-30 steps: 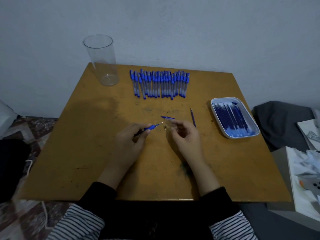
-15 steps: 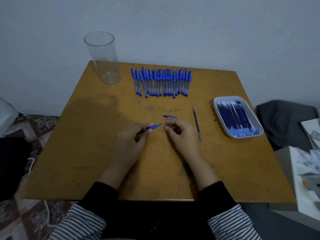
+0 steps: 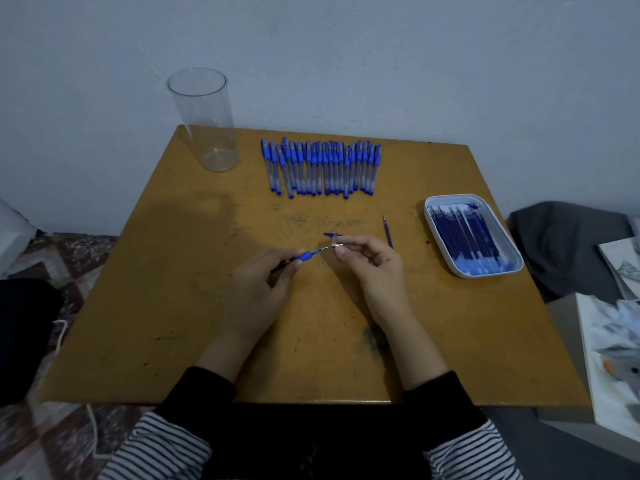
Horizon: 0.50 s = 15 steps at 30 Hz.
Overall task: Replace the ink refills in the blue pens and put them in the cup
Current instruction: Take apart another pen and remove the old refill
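Observation:
My left hand [image 3: 264, 287] grips a blue pen barrel [image 3: 302, 256] whose refill tip points right. My right hand [image 3: 372, 268] pinches a small metal pen tip piece [image 3: 337, 245] just at the end of that refill. A blue pen cap [image 3: 332, 234] lies on the table just beyond my right fingers. A single loose refill [image 3: 387, 230] lies right of my right hand. A row of several capped blue pens [image 3: 322, 168] lies at the table's far middle. The clear, empty cup [image 3: 204, 121] stands at the far left corner.
A white tray [image 3: 440, 237] with several blue refills sits at the right on the yellow-brown table [image 3: 173, 306]. Dark cloth [image 3: 568, 247] and white papers [image 3: 613, 344] lie off the table's right edge. A wall rises behind.
My right hand has picked the small metal tip piece off the table and brought it up to the refill's end. The left hand has stayed holding the pen.

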{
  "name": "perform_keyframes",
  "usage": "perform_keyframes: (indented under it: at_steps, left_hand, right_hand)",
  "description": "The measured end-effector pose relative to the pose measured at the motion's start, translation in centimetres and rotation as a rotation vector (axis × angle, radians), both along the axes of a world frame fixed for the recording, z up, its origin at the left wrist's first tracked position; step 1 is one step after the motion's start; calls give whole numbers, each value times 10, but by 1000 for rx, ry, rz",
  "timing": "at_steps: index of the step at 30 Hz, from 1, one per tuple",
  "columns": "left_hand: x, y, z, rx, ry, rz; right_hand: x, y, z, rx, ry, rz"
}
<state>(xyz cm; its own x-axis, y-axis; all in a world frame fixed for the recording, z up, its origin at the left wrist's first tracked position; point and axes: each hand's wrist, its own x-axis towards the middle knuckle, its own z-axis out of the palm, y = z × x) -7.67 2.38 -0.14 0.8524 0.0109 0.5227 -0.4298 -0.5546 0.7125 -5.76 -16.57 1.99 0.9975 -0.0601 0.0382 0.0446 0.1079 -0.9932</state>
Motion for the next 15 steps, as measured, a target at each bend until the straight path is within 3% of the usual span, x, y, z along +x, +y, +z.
perform_keyframes:
  at_steps: [15]
  left_hand:
    - [-1, 0, -1, 9, -42, -47]
  right_hand:
    - [4, -7, 11, -276, -152, 214]
